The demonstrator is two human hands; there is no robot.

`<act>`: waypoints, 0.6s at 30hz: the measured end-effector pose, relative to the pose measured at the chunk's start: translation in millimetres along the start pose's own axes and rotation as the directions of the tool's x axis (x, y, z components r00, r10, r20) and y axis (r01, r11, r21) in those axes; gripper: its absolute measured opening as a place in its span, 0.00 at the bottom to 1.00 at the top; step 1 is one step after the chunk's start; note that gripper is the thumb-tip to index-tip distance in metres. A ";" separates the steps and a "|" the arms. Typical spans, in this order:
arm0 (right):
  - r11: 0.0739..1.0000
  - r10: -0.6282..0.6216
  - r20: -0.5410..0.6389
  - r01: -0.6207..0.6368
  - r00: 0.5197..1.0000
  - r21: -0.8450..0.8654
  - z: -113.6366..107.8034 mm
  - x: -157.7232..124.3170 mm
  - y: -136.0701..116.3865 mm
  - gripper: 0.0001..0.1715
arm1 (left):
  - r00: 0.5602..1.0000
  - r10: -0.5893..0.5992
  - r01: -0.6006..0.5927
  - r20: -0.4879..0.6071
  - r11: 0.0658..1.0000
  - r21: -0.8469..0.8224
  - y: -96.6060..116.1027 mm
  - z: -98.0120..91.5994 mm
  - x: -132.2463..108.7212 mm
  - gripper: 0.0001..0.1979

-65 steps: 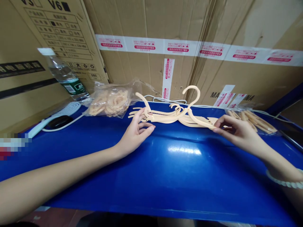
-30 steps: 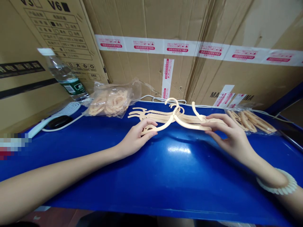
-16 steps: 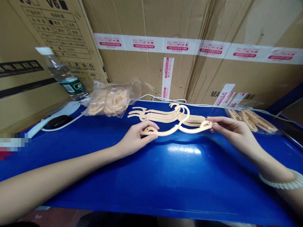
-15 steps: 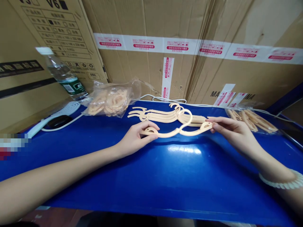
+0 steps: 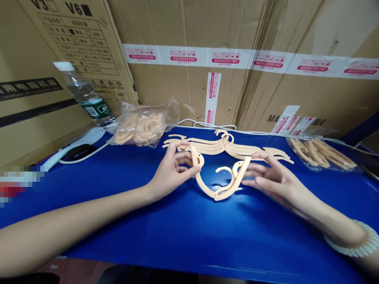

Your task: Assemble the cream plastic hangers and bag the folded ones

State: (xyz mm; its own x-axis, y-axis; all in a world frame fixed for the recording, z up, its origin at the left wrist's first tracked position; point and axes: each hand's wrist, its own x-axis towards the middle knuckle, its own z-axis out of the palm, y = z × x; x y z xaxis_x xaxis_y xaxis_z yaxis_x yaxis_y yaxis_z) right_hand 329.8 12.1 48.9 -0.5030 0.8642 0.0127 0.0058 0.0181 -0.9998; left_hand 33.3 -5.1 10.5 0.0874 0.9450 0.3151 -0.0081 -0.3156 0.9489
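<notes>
A beige folding clothes hanger (image 5: 225, 195) is between my hands, its two arms bent up into a V and its hook lying inside along the right arm. My left hand (image 5: 174, 165) pinches the tip of the left arm between thumb and fingers. At the tip of the right arm, my right hand (image 5: 271, 177) has its fingers around and behind the end, with the index finger on top. Just behind lies a stack of similar hangers (image 5: 207, 146), spread out with their hooks together at the middle.
A clear bag of beige parts (image 5: 142, 128) lies at the back left, near a water bottle (image 5: 94, 106) and a black mouse-like object (image 5: 78, 151). Another bag of beige pieces (image 5: 321, 152) is at the right. Cardboard boxes (image 5: 183, 86) wall the back of the blue table (image 5: 189, 236).
The hanger's arms have gone from spread nearly straight to folded upward, with its middle lower. My hands have turned their ends up and come closer together. The view has shifted slightly.
</notes>
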 end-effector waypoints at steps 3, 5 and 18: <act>1.000 -0.025 0.010 0.025 1.000 0.014 8.0 -3.1 0.0 0.29 | 0.998 0.064 -0.064 0.015 0.998 0.001 0.4 1.0 -2.5 0.19; 0.999 -0.033 -0.012 0.033 0.999 0.008 10.9 -4.0 1.7 0.23 | 0.996 0.077 -0.080 0.049 0.996 0.049 0.1 0.6 -4.0 0.15; 0.998 0.063 -0.119 -0.065 0.991 -0.012 5.4 -1.0 18.6 0.31 | 0.996 0.083 -0.087 0.034 0.985 0.149 0.5 0.0 -5.0 0.11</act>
State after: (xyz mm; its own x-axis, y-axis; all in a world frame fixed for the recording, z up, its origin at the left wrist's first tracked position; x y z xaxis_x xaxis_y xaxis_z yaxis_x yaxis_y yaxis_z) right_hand 325.8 8.9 30.2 -0.3947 0.9175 -0.0488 0.0493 -0.0319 -0.9983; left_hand 32.9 -10.0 9.5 0.1200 0.9122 0.3919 0.1330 -0.4059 0.9042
